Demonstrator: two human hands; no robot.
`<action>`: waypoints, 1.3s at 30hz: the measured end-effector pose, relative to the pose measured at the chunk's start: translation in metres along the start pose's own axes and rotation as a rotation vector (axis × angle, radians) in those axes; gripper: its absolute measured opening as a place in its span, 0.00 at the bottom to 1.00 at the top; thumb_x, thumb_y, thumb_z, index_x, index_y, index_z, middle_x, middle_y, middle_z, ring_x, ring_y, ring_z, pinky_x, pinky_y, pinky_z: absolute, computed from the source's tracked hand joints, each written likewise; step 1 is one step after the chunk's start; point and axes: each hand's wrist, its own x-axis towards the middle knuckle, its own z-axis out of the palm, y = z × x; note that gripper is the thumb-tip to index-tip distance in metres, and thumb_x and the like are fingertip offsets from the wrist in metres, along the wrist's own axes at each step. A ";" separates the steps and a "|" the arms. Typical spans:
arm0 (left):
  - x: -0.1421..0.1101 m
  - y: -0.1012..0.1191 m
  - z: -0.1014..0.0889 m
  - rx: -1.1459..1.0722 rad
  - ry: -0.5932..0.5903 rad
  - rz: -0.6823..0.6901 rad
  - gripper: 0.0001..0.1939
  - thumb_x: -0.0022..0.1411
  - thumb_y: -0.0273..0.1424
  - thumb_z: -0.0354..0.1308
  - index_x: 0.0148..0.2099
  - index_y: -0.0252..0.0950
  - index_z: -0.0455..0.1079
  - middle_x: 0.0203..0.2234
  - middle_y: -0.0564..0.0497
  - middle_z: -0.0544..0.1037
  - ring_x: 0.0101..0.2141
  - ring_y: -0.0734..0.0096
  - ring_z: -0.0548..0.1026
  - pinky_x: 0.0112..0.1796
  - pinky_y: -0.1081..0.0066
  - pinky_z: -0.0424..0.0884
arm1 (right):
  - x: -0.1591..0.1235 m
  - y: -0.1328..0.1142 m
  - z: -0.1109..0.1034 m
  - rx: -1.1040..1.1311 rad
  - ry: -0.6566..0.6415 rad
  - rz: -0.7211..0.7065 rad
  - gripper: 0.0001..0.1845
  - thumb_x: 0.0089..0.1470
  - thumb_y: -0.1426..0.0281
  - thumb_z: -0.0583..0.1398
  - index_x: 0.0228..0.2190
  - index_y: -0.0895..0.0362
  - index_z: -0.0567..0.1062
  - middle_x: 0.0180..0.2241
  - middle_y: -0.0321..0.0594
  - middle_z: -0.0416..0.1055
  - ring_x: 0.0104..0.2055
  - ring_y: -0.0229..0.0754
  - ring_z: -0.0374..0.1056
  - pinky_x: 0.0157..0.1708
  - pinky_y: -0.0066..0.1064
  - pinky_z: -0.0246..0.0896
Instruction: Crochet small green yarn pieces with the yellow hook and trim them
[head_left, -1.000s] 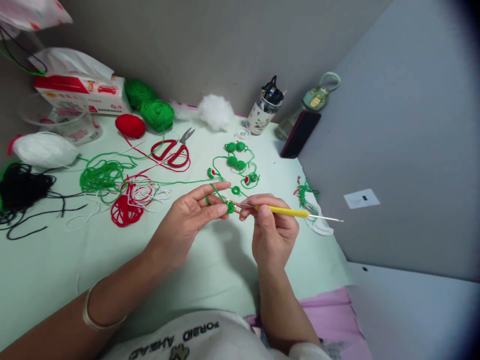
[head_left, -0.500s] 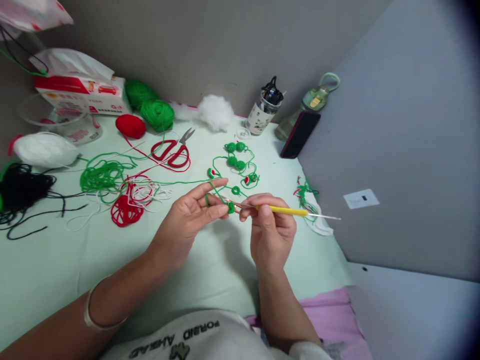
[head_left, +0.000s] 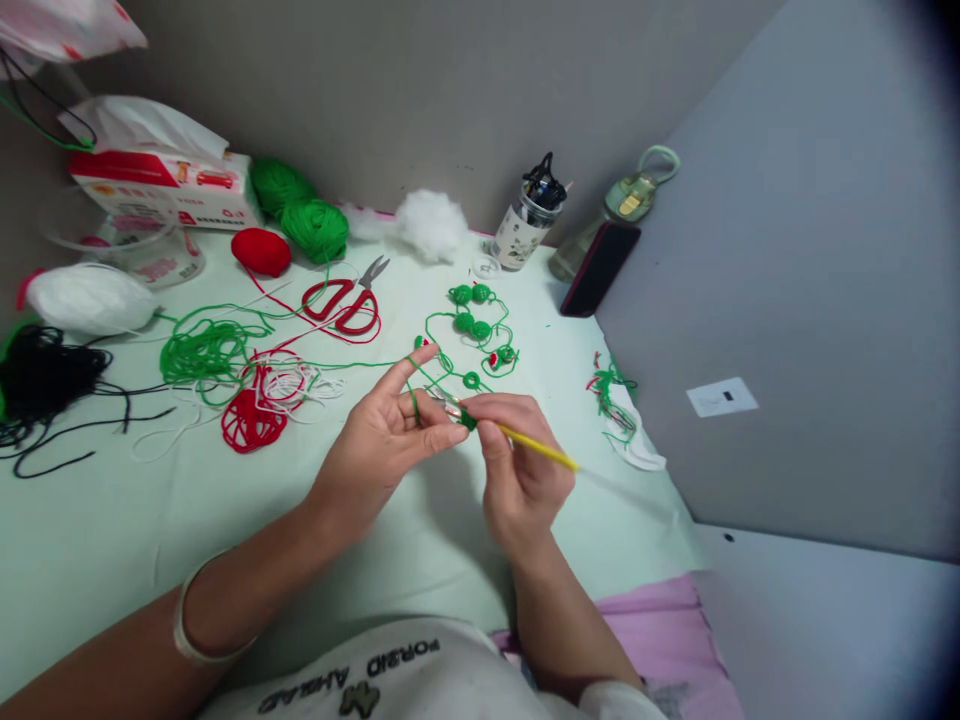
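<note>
My left hand (head_left: pixel 382 425) pinches a small green crochet piece (head_left: pixel 468 421) between thumb and fingers, with green yarn looped over its raised index finger. My right hand (head_left: pixel 525 470) grips a yellow-handled crochet hook (head_left: pixel 541 447), its far shaft smeared by motion. The hook's working tip is hidden at the green piece, where both hands meet. Just beyond my fingers lie a small green crochet ring (head_left: pixel 471 380) and several green crochet balls (head_left: pixel 480 330) joined by yarn.
Red-handled scissors (head_left: pixel 357 312) lie behind tangles of green yarn (head_left: pixel 202 352) and red yarn (head_left: pixel 253 422). Along the back stand a tissue pack (head_left: pixel 217 190), white stuffing (head_left: pixel 431 225), a pen jar (head_left: pixel 519 235) and a phone (head_left: pixel 601 270) leaning on a bottle (head_left: pixel 630 200). Yarn scraps (head_left: pixel 616 400) lie right.
My right hand has shifted left against the green piece, and the hook's rear end has swung downward. My left index finger has moved slightly left and lifted, with the yarn over it.
</note>
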 end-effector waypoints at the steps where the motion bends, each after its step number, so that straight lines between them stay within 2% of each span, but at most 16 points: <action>1: -0.001 -0.001 0.000 0.002 0.014 0.028 0.46 0.52 0.24 0.71 0.70 0.39 0.56 0.25 0.61 0.73 0.30 0.76 0.72 0.40 0.73 0.69 | -0.002 0.000 0.000 -0.113 0.006 -0.064 0.15 0.60 0.79 0.60 0.44 0.50 0.80 0.40 0.43 0.79 0.43 0.45 0.74 0.43 0.43 0.72; 3: -0.003 -0.003 0.001 0.000 0.028 0.060 0.45 0.53 0.23 0.70 0.70 0.40 0.56 0.25 0.60 0.73 0.31 0.76 0.73 0.41 0.73 0.69 | -0.004 -0.001 0.001 -0.245 0.037 -0.150 0.18 0.58 0.80 0.62 0.46 0.50 0.80 0.43 0.45 0.79 0.45 0.46 0.74 0.43 0.43 0.72; 5: -0.003 -0.003 0.001 -0.014 0.012 0.044 0.43 0.55 0.25 0.69 0.70 0.39 0.56 0.26 0.59 0.74 0.32 0.75 0.73 0.42 0.73 0.69 | -0.004 -0.002 0.002 -0.195 0.068 -0.115 0.17 0.59 0.79 0.62 0.45 0.48 0.81 0.45 0.44 0.79 0.46 0.47 0.75 0.44 0.43 0.72; 9: -0.003 0.001 -0.001 -0.061 -0.036 -0.028 0.40 0.57 0.28 0.69 0.69 0.39 0.59 0.27 0.58 0.75 0.32 0.74 0.74 0.42 0.72 0.69 | 0.002 0.000 0.001 0.171 0.109 0.132 0.11 0.62 0.74 0.60 0.40 0.48 0.81 0.41 0.40 0.81 0.45 0.45 0.76 0.41 0.40 0.73; 14: -0.002 0.003 -0.004 -0.083 -0.055 -0.036 0.36 0.58 0.27 0.69 0.67 0.40 0.63 0.28 0.57 0.76 0.34 0.73 0.75 0.44 0.72 0.68 | 0.009 0.005 -0.002 0.458 0.076 0.366 0.07 0.62 0.65 0.61 0.37 0.52 0.80 0.37 0.40 0.81 0.31 0.39 0.73 0.33 0.33 0.71; 17: -0.002 0.003 -0.005 -0.068 -0.067 -0.022 0.34 0.59 0.28 0.68 0.66 0.40 0.65 0.29 0.56 0.77 0.35 0.73 0.75 0.45 0.72 0.67 | 0.010 0.005 -0.004 0.525 0.067 0.398 0.09 0.62 0.63 0.60 0.35 0.54 0.77 0.34 0.39 0.80 0.28 0.37 0.70 0.31 0.32 0.70; 22: -0.002 0.003 -0.007 -0.041 -0.068 -0.020 0.33 0.59 0.28 0.69 0.65 0.41 0.66 0.30 0.56 0.77 0.36 0.73 0.74 0.47 0.71 0.66 | 0.010 0.002 -0.007 0.561 0.064 0.388 0.10 0.65 0.64 0.58 0.34 0.54 0.76 0.31 0.38 0.79 0.28 0.36 0.70 0.31 0.30 0.67; 28: -0.001 0.002 -0.007 -0.004 -0.052 0.024 0.30 0.58 0.29 0.69 0.62 0.42 0.69 0.31 0.56 0.76 0.37 0.72 0.74 0.45 0.72 0.67 | 0.007 0.000 -0.006 0.394 0.067 0.266 0.10 0.66 0.67 0.56 0.36 0.54 0.76 0.33 0.39 0.78 0.33 0.40 0.74 0.32 0.34 0.71; 31: -0.001 0.001 -0.006 0.042 -0.023 0.080 0.27 0.58 0.28 0.68 0.60 0.42 0.71 0.31 0.56 0.75 0.37 0.72 0.74 0.44 0.72 0.68 | 0.005 -0.003 -0.005 0.264 0.071 0.113 0.11 0.67 0.71 0.54 0.39 0.53 0.77 0.35 0.40 0.78 0.35 0.42 0.75 0.33 0.36 0.73; 33: -0.002 0.001 -0.005 0.042 -0.011 0.091 0.28 0.57 0.27 0.68 0.60 0.42 0.71 0.30 0.56 0.75 0.36 0.73 0.74 0.43 0.73 0.68 | 0.001 -0.003 -0.005 0.098 0.032 -0.037 0.12 0.66 0.73 0.54 0.42 0.52 0.77 0.37 0.41 0.79 0.38 0.43 0.75 0.35 0.38 0.74; 37: -0.003 0.004 -0.001 -0.106 -0.027 -0.061 0.32 0.58 0.28 0.68 0.63 0.39 0.67 0.30 0.55 0.76 0.34 0.74 0.74 0.41 0.74 0.70 | -0.008 -0.001 -0.003 -0.391 -0.066 -0.337 0.19 0.59 0.79 0.62 0.49 0.49 0.77 0.45 0.42 0.76 0.46 0.43 0.74 0.42 0.37 0.75; 39: -0.004 0.004 -0.001 -0.190 -0.065 -0.164 0.29 0.59 0.29 0.67 0.62 0.36 0.68 0.33 0.53 0.77 0.34 0.75 0.73 0.40 0.75 0.70 | -0.010 0.000 -0.002 -0.448 -0.048 -0.368 0.22 0.58 0.80 0.63 0.51 0.48 0.77 0.48 0.42 0.74 0.47 0.43 0.74 0.42 0.36 0.76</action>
